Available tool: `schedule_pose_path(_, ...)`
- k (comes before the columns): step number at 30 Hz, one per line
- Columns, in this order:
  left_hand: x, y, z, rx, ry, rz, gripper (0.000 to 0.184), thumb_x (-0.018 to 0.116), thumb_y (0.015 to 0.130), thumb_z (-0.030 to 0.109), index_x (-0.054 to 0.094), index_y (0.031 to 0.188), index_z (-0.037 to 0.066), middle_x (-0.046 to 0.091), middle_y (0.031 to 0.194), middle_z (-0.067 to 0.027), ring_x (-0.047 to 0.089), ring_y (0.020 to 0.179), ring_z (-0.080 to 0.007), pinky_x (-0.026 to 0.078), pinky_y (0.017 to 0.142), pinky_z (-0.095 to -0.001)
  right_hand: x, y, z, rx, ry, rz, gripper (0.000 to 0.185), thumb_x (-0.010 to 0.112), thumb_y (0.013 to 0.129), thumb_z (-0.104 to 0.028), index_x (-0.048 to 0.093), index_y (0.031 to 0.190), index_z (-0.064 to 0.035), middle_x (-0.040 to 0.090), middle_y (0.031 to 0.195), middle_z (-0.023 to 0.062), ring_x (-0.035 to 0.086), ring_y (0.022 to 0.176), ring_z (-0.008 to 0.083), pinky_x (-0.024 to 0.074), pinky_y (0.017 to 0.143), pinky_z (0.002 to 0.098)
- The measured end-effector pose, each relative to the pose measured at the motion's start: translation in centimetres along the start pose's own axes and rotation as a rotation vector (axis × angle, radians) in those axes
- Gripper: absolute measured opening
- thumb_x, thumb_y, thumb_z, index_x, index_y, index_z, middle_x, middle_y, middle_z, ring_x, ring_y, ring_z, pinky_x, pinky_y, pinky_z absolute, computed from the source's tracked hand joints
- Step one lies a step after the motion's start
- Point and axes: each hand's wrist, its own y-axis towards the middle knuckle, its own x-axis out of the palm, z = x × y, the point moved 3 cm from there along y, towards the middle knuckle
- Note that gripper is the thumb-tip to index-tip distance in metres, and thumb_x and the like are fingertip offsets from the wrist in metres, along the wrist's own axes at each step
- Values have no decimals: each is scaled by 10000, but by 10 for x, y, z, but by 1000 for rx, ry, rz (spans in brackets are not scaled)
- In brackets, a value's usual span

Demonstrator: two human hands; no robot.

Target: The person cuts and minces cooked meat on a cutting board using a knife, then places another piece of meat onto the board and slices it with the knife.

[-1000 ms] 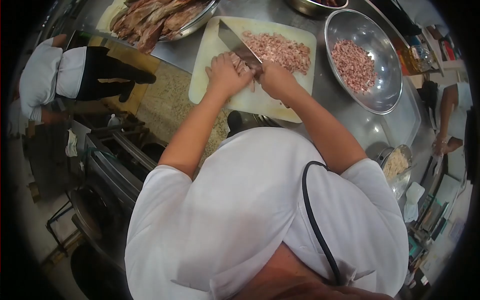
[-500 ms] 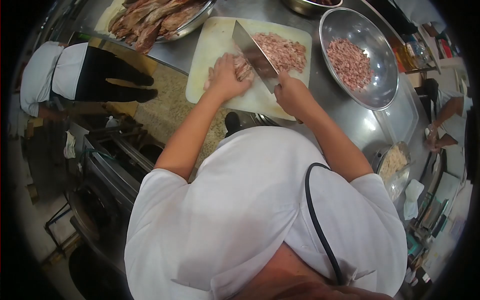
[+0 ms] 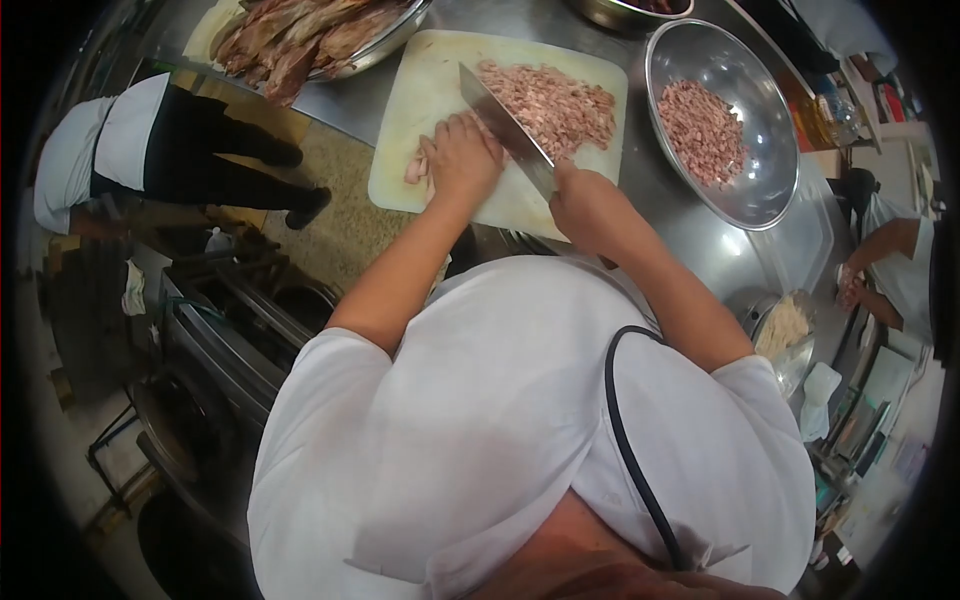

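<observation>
My right hand [image 3: 592, 208] is wrapped round the handle of a wide cleaver [image 3: 508, 130], whose blade points up and left over a white cutting board [image 3: 400, 120]. Chopped pink meat [image 3: 550, 105] is spread on the board to the right of the blade. My left hand [image 3: 464, 160] lies palm down on the board, just left of the blade, with its fingers bent. A few meat pieces [image 3: 417, 168] show at its left side; whatever is under the palm is hidden.
Right of the board stands a steel bowl [image 3: 770, 150] with chopped meat. Long meat strips [image 3: 300, 40] fill a bowl at the upper left. A small bowl of pale food [image 3: 783, 328] is at right. One person [image 3: 160, 140] stands left, another [image 3: 890, 260] right.
The left hand has shifted slightly right and covers the meat that showed beside its fingers. The cleaver has come close to the fingers again. The person at left has changed stance.
</observation>
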Motion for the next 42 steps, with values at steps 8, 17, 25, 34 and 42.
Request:
schedule_pose_path(8,-4,-3,-2,15,-25,114,490,493,976,336,600,1288,-25,592,1314,-169,513,1248,-354,323,1053,-678,11,68,-25,30,137,75,234,513,914,-89,607,1082,44,699,1003,291,683,997,447,523,868,524)
schedule_pose_path(17,1,-1,-3,-18,-65,118,446,489,971,311,668,1221,-12,660,1260,-153,568,1172,-323,367,990,-574,6,-3,9,41,36,60,212,464,929,-90,555,1057,54,687,927,316,679,905,482,511,836,554)
schedule_pose_path(25,4,-1,-5,3,-57,159,406,518,935,275,704,1154,-13,681,1220,-138,584,1144,-312,385,962,-546,-8,-15,0,-16,-10,-36,203,466,917,-75,561,1047,49,689,944,310,678,919,478,510,837,555)
schedule_pose_path(34,0,-1,-4,29,-41,228,354,545,938,262,697,1121,1,678,1206,-130,588,1120,-311,390,936,-560,20,71,-10,-45,102,99,224,507,930,-116,598,1063,40,702,1001,282,687,974,452,517,859,548)
schedule_pose_path(42,7,-4,-9,28,-132,275,274,584,924,254,688,1048,34,674,1186,-132,576,1125,-308,366,956,-506,7,7,14,29,52,105,220,495,930,-106,584,1051,54,696,909,284,688,917,456,520,827,537)
